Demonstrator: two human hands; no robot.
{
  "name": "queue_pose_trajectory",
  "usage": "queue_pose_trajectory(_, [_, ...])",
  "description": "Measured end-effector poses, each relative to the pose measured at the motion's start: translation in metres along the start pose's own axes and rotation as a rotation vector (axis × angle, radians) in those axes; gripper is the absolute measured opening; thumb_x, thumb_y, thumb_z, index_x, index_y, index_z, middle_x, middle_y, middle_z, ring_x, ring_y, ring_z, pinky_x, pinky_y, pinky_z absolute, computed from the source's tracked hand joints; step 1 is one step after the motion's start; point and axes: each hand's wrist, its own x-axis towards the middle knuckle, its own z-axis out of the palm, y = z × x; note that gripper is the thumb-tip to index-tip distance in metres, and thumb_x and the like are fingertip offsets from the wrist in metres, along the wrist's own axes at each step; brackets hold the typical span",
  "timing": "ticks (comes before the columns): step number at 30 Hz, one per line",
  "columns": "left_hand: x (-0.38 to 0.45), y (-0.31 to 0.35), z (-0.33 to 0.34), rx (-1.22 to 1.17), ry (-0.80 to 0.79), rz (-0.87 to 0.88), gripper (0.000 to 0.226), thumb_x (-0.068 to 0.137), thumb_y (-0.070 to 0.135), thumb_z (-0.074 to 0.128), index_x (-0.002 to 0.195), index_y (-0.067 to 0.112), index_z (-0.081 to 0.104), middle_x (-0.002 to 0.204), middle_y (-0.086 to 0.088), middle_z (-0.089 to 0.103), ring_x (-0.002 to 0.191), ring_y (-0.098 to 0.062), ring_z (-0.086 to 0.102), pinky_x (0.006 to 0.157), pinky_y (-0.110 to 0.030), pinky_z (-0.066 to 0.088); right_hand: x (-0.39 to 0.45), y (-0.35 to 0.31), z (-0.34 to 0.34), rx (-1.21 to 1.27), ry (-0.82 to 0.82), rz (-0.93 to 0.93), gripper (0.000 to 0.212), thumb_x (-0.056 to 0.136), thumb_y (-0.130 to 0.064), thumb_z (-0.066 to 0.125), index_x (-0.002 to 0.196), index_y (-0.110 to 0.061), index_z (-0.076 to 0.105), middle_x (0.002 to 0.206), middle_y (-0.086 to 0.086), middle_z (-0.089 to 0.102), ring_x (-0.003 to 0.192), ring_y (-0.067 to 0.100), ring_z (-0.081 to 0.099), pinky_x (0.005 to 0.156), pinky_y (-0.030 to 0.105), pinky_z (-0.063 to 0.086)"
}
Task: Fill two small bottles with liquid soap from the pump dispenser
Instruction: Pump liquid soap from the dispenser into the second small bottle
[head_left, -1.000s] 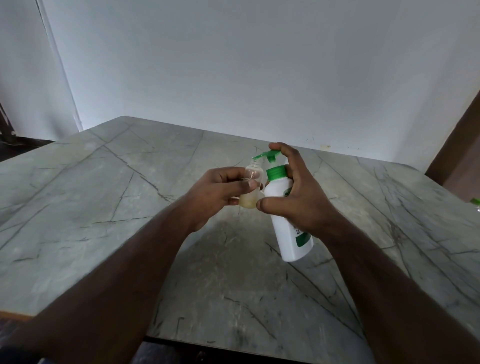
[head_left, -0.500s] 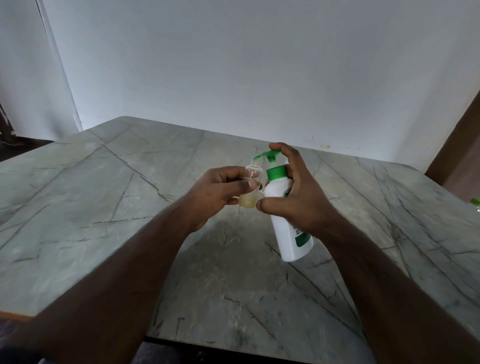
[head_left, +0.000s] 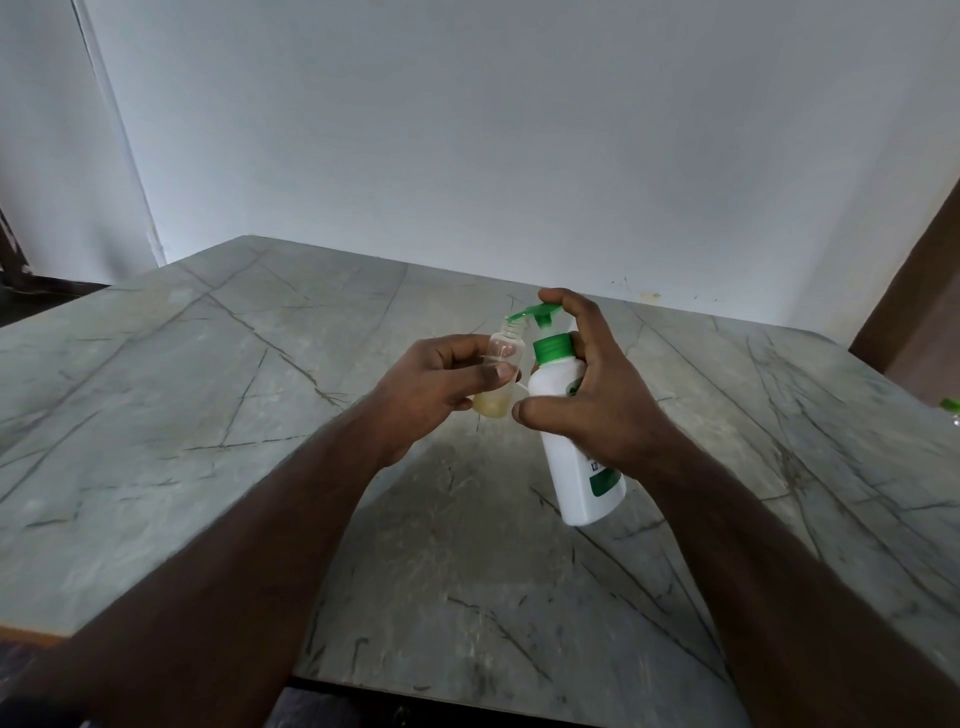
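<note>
Nothing has moved; hands grip small bottle (head_left: 500, 373), pump dispenser (head_left: 574, 441).

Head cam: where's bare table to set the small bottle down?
Bare marble table lies left of the left hand, out to the left edge, and behind both hands toward the wall. Crowded at centre: small bottle, pump dispenser and right hand meet. Something green sits at the right edge.
</note>
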Motion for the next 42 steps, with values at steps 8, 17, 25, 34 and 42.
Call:
queue_pose_trajectory(8, [0.0006, -0.0013, 0.0011, 0.026, 0.005, 0.009, 0.03, 0.097, 0.02, 0.066, 0.126, 0.018, 0.07, 0.112, 0.0, 0.076, 0.106, -0.023, 0.071, 0.1, -0.055, 0.055, -0.0005, 0.0002, -0.0016, -0.017, -0.004, 0.009, 0.092, 0.067, -0.013, 0.084, 0.131, -0.045, 0.028, 0.113, -0.009, 0.055, 0.082, 0.014, 0.065, 0.064, 0.018, 0.053])
queue_pose_trajectory(17, [0.0011, -0.0022, 0.0, 0.011, 0.014, 0.007, 0.031, 0.097, 0.02, 0.065, 0.128, 0.017, 0.069, 0.115, -0.002, 0.075, 0.108, -0.023, 0.07, 0.101, -0.053, 0.055, -0.0009, -0.0001, 0.0003, -0.002, -0.011, 0.012, 0.098, 0.068, -0.011, 0.084, 0.139, -0.043, 0.025, 0.122, -0.005, 0.051, 0.088, 0.015, 0.063, 0.07, 0.023, 0.054])
queue_pose_trajectory(25, [0.0013, -0.0025, 0.0007, 0.021, 0.0, 0.014, 0.031, 0.097, 0.02, 0.065, 0.127, 0.017, 0.069, 0.112, 0.0, 0.076, 0.106, -0.022, 0.071, 0.098, -0.048, 0.057, -0.0012, 0.0004, -0.0014, -0.002, -0.012, 0.017, 0.093, 0.068, -0.012, 0.084, 0.134, -0.043, 0.028, 0.113, -0.009, 0.055, 0.083, 0.014, 0.065, 0.066, 0.018, 0.053])
queue_pose_trajectory(34, [0.0006, -0.0017, 0.0001, 0.022, 0.018, 0.009, 0.029, 0.097, 0.021, 0.065, 0.126, 0.018, 0.07, 0.113, -0.001, 0.076, 0.108, -0.023, 0.07, 0.101, -0.053, 0.055, -0.0011, 0.0018, 0.0004, -0.002, -0.018, 0.015, 0.098, 0.068, -0.012, 0.084, 0.139, -0.043, 0.025, 0.112, -0.016, 0.051, 0.084, 0.015, 0.064, 0.066, 0.018, 0.053])
queue_pose_trajectory(42, [0.0007, -0.0022, 0.0005, 0.008, 0.015, 0.026, 0.032, 0.097, 0.02, 0.065, 0.128, 0.015, 0.068, 0.115, -0.003, 0.075, 0.109, -0.025, 0.07, 0.101, -0.053, 0.055, -0.0012, 0.0022, 0.001, 0.015, -0.013, -0.016, 0.097, 0.068, -0.012, 0.084, 0.139, -0.042, 0.025, 0.12, -0.009, 0.052, 0.085, 0.014, 0.063, 0.068, 0.02, 0.053])
